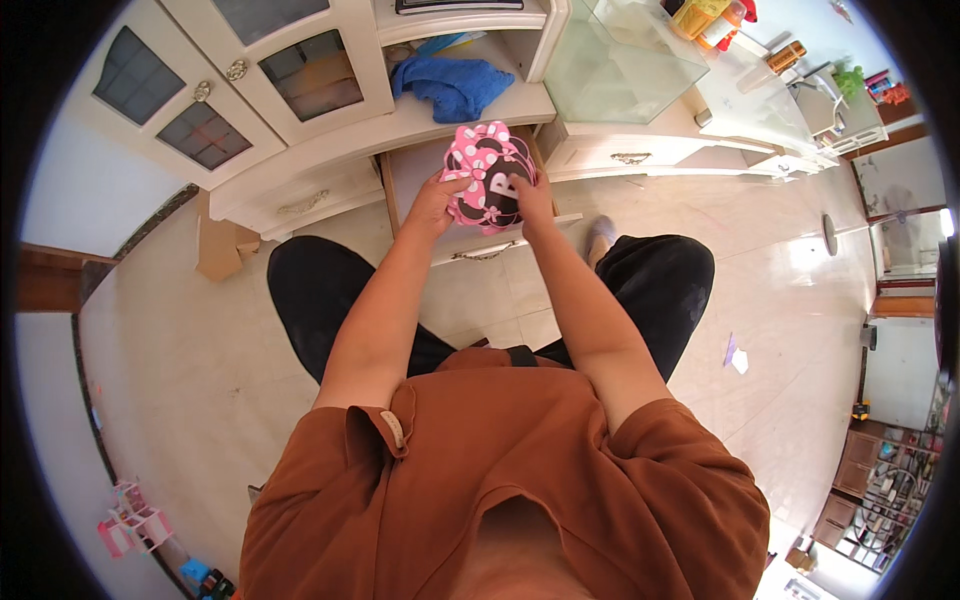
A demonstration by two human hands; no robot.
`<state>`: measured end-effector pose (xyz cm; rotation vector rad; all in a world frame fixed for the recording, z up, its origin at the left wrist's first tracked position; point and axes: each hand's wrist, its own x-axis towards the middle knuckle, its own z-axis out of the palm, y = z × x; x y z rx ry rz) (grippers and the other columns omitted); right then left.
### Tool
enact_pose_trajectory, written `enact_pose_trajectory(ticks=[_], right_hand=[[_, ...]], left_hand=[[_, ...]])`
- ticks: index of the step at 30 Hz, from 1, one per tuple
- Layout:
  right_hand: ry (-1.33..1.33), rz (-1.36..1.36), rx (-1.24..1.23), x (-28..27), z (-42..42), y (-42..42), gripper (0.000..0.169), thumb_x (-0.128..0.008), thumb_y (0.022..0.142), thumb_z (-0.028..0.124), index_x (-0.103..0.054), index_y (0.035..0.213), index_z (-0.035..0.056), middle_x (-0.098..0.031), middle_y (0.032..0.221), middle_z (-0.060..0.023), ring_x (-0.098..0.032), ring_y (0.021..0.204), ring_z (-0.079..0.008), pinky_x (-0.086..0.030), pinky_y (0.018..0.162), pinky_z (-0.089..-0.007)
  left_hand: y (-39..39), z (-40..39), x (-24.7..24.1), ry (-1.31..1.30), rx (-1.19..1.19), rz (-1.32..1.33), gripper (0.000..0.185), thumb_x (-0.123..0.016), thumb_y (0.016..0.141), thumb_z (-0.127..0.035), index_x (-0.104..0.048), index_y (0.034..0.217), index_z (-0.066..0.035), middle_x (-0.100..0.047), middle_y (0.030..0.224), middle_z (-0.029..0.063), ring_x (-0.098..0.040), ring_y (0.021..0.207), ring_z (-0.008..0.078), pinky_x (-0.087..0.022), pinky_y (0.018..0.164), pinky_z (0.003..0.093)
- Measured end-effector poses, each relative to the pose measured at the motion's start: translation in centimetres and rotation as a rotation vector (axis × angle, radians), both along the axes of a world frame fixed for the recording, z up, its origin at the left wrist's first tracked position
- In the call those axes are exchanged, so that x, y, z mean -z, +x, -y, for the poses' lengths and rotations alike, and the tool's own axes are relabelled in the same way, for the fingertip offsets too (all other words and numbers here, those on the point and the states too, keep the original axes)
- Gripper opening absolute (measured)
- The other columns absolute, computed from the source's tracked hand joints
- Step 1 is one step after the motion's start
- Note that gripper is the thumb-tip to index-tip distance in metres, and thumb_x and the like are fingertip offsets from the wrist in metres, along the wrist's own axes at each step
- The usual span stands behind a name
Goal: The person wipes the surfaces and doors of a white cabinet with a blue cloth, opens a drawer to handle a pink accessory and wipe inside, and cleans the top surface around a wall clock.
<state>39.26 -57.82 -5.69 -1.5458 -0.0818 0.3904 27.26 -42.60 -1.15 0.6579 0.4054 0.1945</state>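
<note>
Both hands hold a stack of pink and black cut-out cards (pixel 480 161) with bows and white polka dots; the top one bears a large white letter. My left hand (pixel 436 201) grips the left edge, thumb on top. On the right edge is my right hand (pixel 535 201), its thumb over the black part. Beneath the stack, a pulled-out drawer (pixel 480 251) of the white cabinet shows its front with an ornate metal handle. What the drawer holds is mostly hidden. A blue cloth (pixel 457 86) lies on the open shelf just beyond the cards.
Glass-paned cabinet doors (pixel 311 75) stand at upper left, above a closed drawer (pixel 300 202). Glass panels (pixel 622 67) rest at upper right. Flattened cardboard (pixel 221 240) lies on the floor at left, paper scraps (pixel 739 361) at right. My bent knees flank the drawer.
</note>
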Motion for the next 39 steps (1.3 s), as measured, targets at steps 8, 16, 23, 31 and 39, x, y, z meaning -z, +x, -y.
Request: enact_pose_trajectory(ticks=[8, 16, 23, 31, 39], right_hand=[[0.515, -0.512, -0.274, -3.8, 3.1, -1.3, 0.049, -0.054, 0.078, -0.007, -0.053, 0.127, 0.0014, -0.063, 0.119, -0.0127, -0.062, 0.109, -0.0288, -0.051, 0.097, -0.0451], [0.708, -0.657, 0.006, 3.5, 17.7, -0.4, 0.061, -0.054, 0.073, -0.004, -0.049, 0.133, 0.0041, -0.057, 0.130, -0.0132, -0.053, 0.122, -0.0326, -0.039, 0.110, -0.0488], [0.585, -0.950, 0.722, 18.3, 22.1, -7.4, 0.037, -0.047, 0.071, -0.001, -0.057, 0.107, 0.0003, -0.060, 0.111, -0.0167, -0.059, 0.108, -0.0400, -0.043, 0.100, -0.0668], [0.118, -0.997, 0.632, 24.7, 20.2, -6.9, 0.023, -0.052, 0.070, -0.006, -0.057, 0.093, -0.0069, -0.058, 0.093, -0.0203, -0.064, 0.083, -0.0376, -0.056, 0.073, -0.0558], [0.139, -0.929, 0.472, 25.7, 17.6, -3.8, 0.025, -0.049, 0.078, -0.003, -0.055, 0.102, -0.0049, -0.058, 0.099, -0.0191, -0.063, 0.090, -0.0385, -0.057, 0.083, -0.0557]], left_hand=[[-0.6, 0.8, -0.1, 0.150, 0.038, -0.012, 0.039, -0.071, 0.083, -0.002, -0.059, 0.120, -0.001, -0.068, 0.113, 0.0103, -0.067, 0.098, 0.0215, -0.055, 0.086, 0.0363], [3.1, 1.8, 1.9, 0.069, 0.270, -0.098, 0.028, -0.066, 0.092, -0.032, -0.063, 0.108, -0.010, -0.069, 0.105, 0.0068, -0.066, 0.094, 0.0202, -0.053, 0.083, 0.0363], [3.3, 2.0, 7.2, 0.358, 0.119, -0.489, 0.024, -0.065, 0.091, -0.029, -0.065, 0.104, -0.009, -0.068, 0.095, 0.0045, -0.064, 0.085, 0.0163, -0.051, 0.072, 0.0318], [4.3, 2.5, 10.0, 0.665, -0.008, -0.671, 0.017, -0.065, 0.087, -0.023, -0.066, 0.095, -0.007, -0.069, 0.086, 0.0068, -0.065, 0.072, 0.0199, -0.051, 0.064, 0.0334], [7.1, -2.1, 12.0, 1.672, 0.186, -0.799, 0.043, -0.077, 0.072, -0.028, -0.066, 0.109, -0.010, -0.063, 0.102, 0.0143, -0.062, 0.096, 0.0326, -0.052, 0.081, 0.0417]])
